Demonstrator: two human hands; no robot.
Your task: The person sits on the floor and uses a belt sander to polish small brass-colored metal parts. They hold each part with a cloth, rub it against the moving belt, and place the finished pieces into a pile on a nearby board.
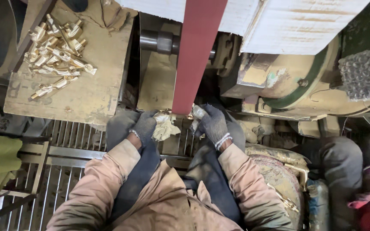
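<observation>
While both gloved hands' fingers pinch brass part (188,115) against red belt (195,55), brass pile (56,47) sits left.

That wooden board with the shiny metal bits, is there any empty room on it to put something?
Yes. The board is bare along its right side and its near edge. Its far left corner is crowded with the brass parts. Both gloved hands crowd the red belt.

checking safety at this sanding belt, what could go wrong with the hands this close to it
Both gloved hands, left hand and right hand, sit right at the lower end of the red belt; a glove or the rag could possibly be caught. The small brass piece pressed there might slip. The heaped brass parts lie near the board's edge and may roll off.
</observation>
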